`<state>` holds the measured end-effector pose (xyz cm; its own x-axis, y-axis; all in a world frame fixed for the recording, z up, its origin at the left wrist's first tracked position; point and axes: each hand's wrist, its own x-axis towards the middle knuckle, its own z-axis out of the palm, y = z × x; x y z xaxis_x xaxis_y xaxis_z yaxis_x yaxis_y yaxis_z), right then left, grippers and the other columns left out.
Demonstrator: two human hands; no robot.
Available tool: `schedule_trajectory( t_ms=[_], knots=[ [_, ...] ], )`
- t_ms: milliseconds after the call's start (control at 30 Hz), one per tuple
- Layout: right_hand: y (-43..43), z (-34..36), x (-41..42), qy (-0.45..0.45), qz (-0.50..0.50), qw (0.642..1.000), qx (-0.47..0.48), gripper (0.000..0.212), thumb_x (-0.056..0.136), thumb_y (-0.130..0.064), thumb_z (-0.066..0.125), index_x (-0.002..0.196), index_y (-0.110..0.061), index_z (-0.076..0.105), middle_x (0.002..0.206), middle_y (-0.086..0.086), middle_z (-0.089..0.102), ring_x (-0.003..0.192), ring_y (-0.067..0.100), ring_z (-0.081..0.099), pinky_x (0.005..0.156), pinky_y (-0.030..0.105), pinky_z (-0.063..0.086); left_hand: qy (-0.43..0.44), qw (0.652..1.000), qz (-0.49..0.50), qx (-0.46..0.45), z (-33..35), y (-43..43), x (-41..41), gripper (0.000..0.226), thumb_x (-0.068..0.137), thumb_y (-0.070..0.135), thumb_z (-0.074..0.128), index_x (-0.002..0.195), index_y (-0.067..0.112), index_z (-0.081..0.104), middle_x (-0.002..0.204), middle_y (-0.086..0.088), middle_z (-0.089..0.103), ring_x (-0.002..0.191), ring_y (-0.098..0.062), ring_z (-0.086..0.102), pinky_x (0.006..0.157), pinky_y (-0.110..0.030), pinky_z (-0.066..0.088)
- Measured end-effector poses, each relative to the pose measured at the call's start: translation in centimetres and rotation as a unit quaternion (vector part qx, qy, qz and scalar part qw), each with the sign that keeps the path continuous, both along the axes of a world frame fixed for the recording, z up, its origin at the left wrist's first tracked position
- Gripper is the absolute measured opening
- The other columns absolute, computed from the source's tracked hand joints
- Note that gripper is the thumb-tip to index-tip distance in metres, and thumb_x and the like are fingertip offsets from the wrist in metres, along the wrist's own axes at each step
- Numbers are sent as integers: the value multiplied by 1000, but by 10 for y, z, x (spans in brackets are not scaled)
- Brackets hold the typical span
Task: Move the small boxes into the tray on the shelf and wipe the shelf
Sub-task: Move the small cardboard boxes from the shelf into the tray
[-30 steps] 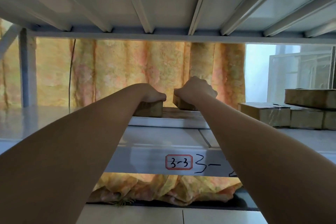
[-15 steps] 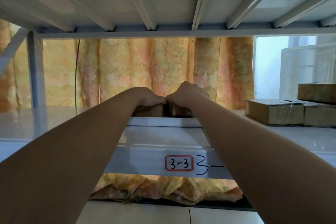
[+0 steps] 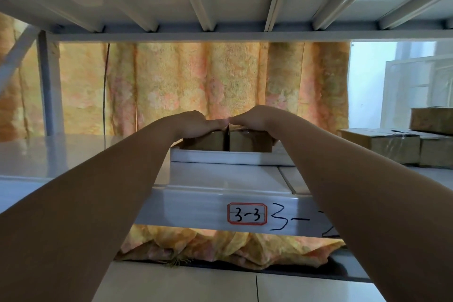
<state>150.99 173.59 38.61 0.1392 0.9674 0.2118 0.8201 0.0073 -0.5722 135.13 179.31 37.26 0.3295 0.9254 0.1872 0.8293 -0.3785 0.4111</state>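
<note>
Head view: at 12 o'clock on the shelf (image 3: 73, 154), the white tray (image 3: 230, 157) holds two small boxes side by side. The left hand (image 3: 193, 125) curls over the left box (image 3: 208, 142), the right hand (image 3: 257, 119) over the right box (image 3: 250, 143), thumbs touching. More boxes (image 3: 392, 142) sit at 3 o'clock.

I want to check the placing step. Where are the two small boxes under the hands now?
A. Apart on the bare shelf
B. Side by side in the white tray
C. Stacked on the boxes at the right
B: the left box and right box stand side by side inside the white tray, one hand on each.
</note>
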Motion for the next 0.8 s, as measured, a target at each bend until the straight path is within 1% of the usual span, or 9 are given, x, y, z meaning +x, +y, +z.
schedule_trajectory(
  t_ms=[67, 100, 167, 200, 267, 333, 433, 667, 800],
  knots=[
    [2, -1, 1, -5, -7, 1000, 1, 42, 90, -45, 55, 115, -11, 59, 128, 13, 56, 110, 27, 55, 86, 34, 42, -44, 998, -18, 26, -6, 4, -2, 61, 86, 69, 36, 69, 13, 55, 73, -4, 56, 69, -17, 52, 65, -29, 38],
    [4, -1, 1, -7, -7, 1000, 0, 31, 91, -41, 55, 99, -11, 61, 120, 13, 58, 102, 25, 56, 83, 33, 42, -55, 997, -29, 34, -8, 6, -4, 59, 87, 67, 36, 69, 14, 54, 73, -3, 56, 67, -16, 52, 63, -28, 37],
    [7, -3, 2, -13, -6, 1000, 0, 28, 91, -36, 55, 76, -13, 55, 103, 11, 57, 90, 21, 54, 76, 29, 41, -64, 996, -55, 28, -10, 11, -8, 59, 85, 69, 37, 85, 15, 61, 89, -3, 64, 79, -17, 59, 72, -29, 44],
    [8, -4, 2, -14, -7, 1000, 1, 28, 91, -36, 55, 74, -13, 55, 100, 9, 56, 88, 21, 53, 74, 29, 41, -65, 996, -64, 26, -11, 12, -10, 61, 83, 71, 39, 100, 18, 64, 103, -3, 66, 90, -18, 61, 80, -31, 46],
    [9, -5, 2, -10, -10, 1000, 1, 28, 90, -38, 56, 87, -11, 59, 99, 8, 56, 89, 21, 54, 69, 28, 43, -60, 996, -62, 33, -12, 11, -12, 67, 79, 72, 46, 124, 24, 57, 129, -1, 58, 109, -18, 56, 88, -31, 43],
    [9, -5, 3, -8, -14, 1000, -1, 35, 88, -43, 58, 101, -10, 61, 101, 8, 58, 90, 22, 56, 65, 28, 44, -57, 996, -58, 40, -12, 11, -12, 72, 78, 68, 53, 136, 25, 49, 142, 0, 47, 121, -19, 49, 91, -29, 38],
    [10, -6, 6, 1, -19, 1000, 6, 42, 86, -45, 60, 108, -10, 63, 106, 8, 62, 93, 22, 58, 74, 32, 48, -62, 995, -63, 41, -13, 11, -12, 74, 77, 62, 61, 138, 25, 46, 146, 0, 43, 124, -19, 46, 93, -28, 37],
    [9, -6, 13, 30, -6, 999, -13, 43, 83, -48, 62, 108, -14, 65, 110, 7, 66, 95, 21, 62, 85, 33, 50, -59, 994, -69, 56, -14, 14, -13, 73, 77, 60, 62, 139, 24, 46, 148, 0, 40, 129, -19, 43, 94, -28, 35],
    [8, -6, 14, 36, -5, 999, -21, 33, 83, -48, 62, 93, -17, 63, 107, 6, 65, 97, 21, 62, 88, 34, 51, -47, 994, -73, 71, -14, 13, -13, 73, 77, 56, 64, 139, 22, 45, 148, 0, 40, 131, -20, 41, 98, -29, 33]
  ],
)
